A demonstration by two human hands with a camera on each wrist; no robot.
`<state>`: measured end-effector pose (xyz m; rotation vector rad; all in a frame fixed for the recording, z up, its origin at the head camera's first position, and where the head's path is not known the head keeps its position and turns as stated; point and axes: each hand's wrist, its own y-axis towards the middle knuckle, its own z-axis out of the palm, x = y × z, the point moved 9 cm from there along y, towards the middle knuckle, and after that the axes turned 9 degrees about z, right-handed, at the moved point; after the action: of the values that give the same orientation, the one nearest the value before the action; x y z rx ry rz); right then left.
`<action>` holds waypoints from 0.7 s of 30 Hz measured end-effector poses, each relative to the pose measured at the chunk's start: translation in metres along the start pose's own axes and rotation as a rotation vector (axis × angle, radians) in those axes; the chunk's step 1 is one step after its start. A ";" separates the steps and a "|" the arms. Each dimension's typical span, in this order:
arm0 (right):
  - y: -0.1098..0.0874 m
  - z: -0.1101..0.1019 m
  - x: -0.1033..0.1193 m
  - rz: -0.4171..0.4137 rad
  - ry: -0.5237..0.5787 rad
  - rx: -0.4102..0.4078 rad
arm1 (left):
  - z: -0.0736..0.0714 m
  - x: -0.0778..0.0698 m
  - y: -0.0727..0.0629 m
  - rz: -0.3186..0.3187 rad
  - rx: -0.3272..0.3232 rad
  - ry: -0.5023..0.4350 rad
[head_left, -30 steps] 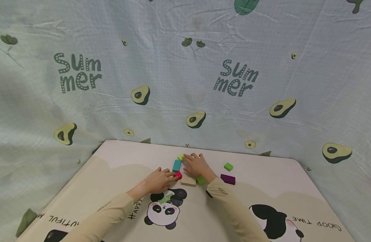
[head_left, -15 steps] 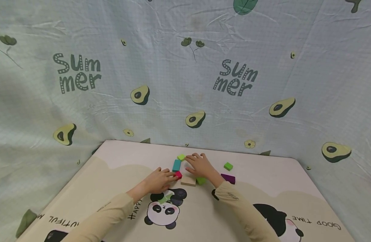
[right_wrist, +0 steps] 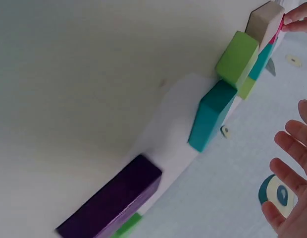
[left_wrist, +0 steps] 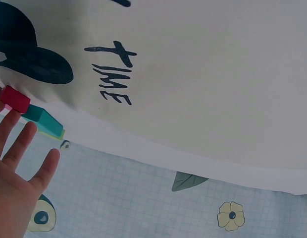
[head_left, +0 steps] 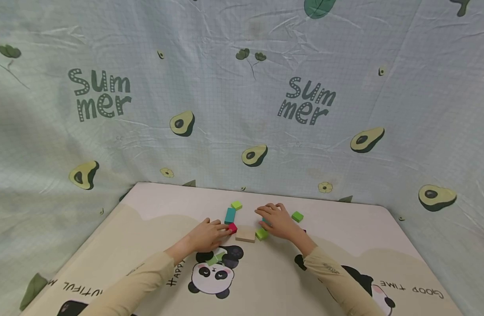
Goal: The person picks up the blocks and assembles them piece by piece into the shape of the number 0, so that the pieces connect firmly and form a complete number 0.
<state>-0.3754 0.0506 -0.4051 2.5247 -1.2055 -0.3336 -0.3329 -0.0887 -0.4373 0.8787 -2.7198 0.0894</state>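
My left hand [head_left: 205, 236] pinches a small red block [head_left: 232, 228] between thumb and forefinger, its other fingers spread in the left wrist view. That block stands at the near end of a teal block [head_left: 230, 215], with a lime block [head_left: 236, 205] beyond it. Right of the red block lies a flat beige wooden block [head_left: 245, 235], touching a green block [head_left: 261, 234]. Above a second teal block [right_wrist: 212, 116], mostly hidden in the head view, hovers my right hand [head_left: 281, 223]. Its fingers are loosely spread and hold nothing.
A purple block [right_wrist: 114, 198], nearly covered by the right forearm in the head view, lies to the right. Behind it is another green block [head_left: 297, 216]. The table [head_left: 166, 199] ends at a printed curtain [head_left: 210, 87]. A dark object [head_left: 71, 308] shows beside the left sleeve.
My right hand has moved right, away from the lime block and over to the second teal block, uncovering the row's middle. The left hand stays at the red block.
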 end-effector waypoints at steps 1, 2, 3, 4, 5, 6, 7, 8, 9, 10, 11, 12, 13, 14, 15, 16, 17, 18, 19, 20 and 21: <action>-0.004 -0.003 -0.002 0.001 0.002 -0.013 | 0.000 0.000 0.000 0.000 -0.001 -0.004; -0.008 -0.005 -0.005 0.003 0.004 -0.025 | -0.001 0.000 0.000 0.001 -0.004 -0.007; -0.011 -0.008 -0.008 0.006 0.005 -0.037 | -0.001 0.000 0.000 0.002 -0.006 -0.009; -0.015 -0.010 -0.011 0.015 0.020 -0.044 | -0.001 -0.001 0.000 0.004 -0.007 -0.011; -0.018 -0.012 -0.015 0.025 0.037 -0.048 | -0.002 -0.001 0.000 0.006 -0.008 -0.011; -0.022 -0.014 -0.018 0.037 0.044 -0.052 | -0.003 -0.002 0.000 0.009 -0.011 -0.012; -0.025 -0.015 -0.022 0.050 0.051 -0.056 | -0.003 -0.002 0.000 0.010 -0.011 -0.016; -0.028 -0.016 -0.026 0.061 0.050 -0.061 | -0.004 -0.002 0.000 0.012 -0.012 -0.015; -0.031 -0.016 -0.030 0.073 0.043 -0.064 | -0.004 -0.003 0.000 0.013 -0.010 -0.013; -0.034 -0.016 -0.035 0.085 0.043 -0.065 | -0.005 -0.003 0.000 0.014 -0.010 -0.013; -0.037 -0.016 -0.039 0.094 0.033 -0.068 | -0.006 -0.003 0.000 0.014 -0.010 -0.013; -0.040 -0.016 -0.043 0.102 0.021 -0.070 | -0.006 -0.003 0.000 0.014 -0.012 -0.011; -0.043 -0.015 -0.047 0.108 0.010 -0.074 | -0.006 -0.002 0.000 0.012 -0.011 -0.011; -0.046 -0.014 -0.051 0.116 -0.002 -0.074 | -0.006 -0.002 0.000 0.011 -0.010 -0.013; -0.049 -0.014 -0.055 0.123 -0.010 -0.074 | -0.006 -0.002 0.000 0.010 -0.009 -0.013; -0.052 -0.013 -0.058 0.129 -0.015 -0.075 | -0.006 -0.002 0.000 0.010 -0.009 -0.014; -0.054 -0.013 -0.062 0.134 -0.023 -0.077 | -0.005 -0.002 0.000 0.010 -0.009 -0.013; -0.056 -0.012 -0.066 0.139 -0.023 -0.080 | -0.005 -0.002 0.000 0.010 -0.008 -0.011; -0.059 -0.011 -0.069 0.143 -0.031 -0.082 | -0.004 -0.002 0.000 0.010 -0.006 -0.013; -0.061 -0.011 -0.073 0.148 -0.035 -0.082 | -0.004 -0.002 0.000 0.011 -0.007 -0.011; -0.062 -0.010 -0.076 0.153 -0.035 -0.084 | -0.003 -0.002 0.001 0.011 -0.007 -0.008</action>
<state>-0.3747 0.1490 -0.4141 2.3490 -1.3591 -0.3843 -0.3307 -0.0864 -0.4345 0.8636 -2.7306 0.0787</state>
